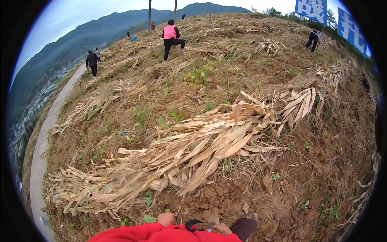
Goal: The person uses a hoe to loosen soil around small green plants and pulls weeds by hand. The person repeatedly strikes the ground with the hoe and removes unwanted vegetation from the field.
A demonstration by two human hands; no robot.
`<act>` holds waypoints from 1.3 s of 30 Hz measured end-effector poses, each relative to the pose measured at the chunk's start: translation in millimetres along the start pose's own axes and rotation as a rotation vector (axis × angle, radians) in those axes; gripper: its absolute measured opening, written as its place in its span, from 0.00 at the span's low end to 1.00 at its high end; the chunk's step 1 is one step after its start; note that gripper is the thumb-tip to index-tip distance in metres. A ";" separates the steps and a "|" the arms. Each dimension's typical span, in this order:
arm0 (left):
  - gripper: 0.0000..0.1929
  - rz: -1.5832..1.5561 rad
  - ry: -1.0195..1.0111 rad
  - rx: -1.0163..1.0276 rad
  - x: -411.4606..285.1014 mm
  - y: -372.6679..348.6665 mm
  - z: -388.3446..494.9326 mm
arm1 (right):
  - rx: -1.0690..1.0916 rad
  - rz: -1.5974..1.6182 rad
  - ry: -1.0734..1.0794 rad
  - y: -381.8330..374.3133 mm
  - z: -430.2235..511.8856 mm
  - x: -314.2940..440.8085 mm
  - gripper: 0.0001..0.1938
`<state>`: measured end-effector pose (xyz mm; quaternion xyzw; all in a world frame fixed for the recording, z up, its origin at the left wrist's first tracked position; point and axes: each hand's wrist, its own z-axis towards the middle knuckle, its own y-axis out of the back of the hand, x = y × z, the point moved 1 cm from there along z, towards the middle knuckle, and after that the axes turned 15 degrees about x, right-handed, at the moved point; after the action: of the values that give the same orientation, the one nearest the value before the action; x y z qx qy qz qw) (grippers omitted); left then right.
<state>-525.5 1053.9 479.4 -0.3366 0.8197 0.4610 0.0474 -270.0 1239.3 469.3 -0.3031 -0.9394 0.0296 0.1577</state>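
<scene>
At the bottom edge my left hand (166, 219) comes out of a red sleeve, its fingers curled beside a broad green leaf (150, 219) and a thin dry stem; whether it grips either cannot be told. To its right, close to the body, is my right hand (223, 229), partly hidden by the red sleeve. A blurred, pale object (213, 219) stands beside that hand; its kind and whether I hold it are unclear. Before me a long heap of dry corn stalks and leaves (193, 145) lies across the slope.
Brown clods of soil (223, 196) and small weeds lie near my hands. A concrete path (45, 133) runs down the left. A person in a pink vest (170, 32) stands uphill; several others are farther off. Two poles and blue banners (352, 31) rise at the top.
</scene>
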 end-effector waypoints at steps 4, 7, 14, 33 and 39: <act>0.10 0.007 0.027 0.043 -0.9 -3.0 -2.5 | -0.025 -0.083 0.035 1.3 7.6 -4.6 0.13; 0.11 -0.046 0.085 0.016 -4.1 -0.7 -3.8 | 0.003 -0.054 0.072 3.3 15.7 -11.4 0.12; 0.10 -0.011 -0.048 -0.034 -9.0 4.4 7.6 | -0.023 0.095 0.102 21.2 41.1 -26.6 0.11; 0.10 0.035 -0.055 -0.218 0.8 -4.9 7.0 | 0.005 -0.039 0.113 19.1 31.4 -7.6 0.11; 0.08 0.064 -0.061 -0.217 -1.6 -6.3 3.3 | -0.011 -0.097 0.062 16.2 31.0 -2.8 0.13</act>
<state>-521.3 1055.1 473.5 -0.2991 0.7735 0.5584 0.0207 -268.5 1252.1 436.7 -0.2590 -0.9477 0.0073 0.1865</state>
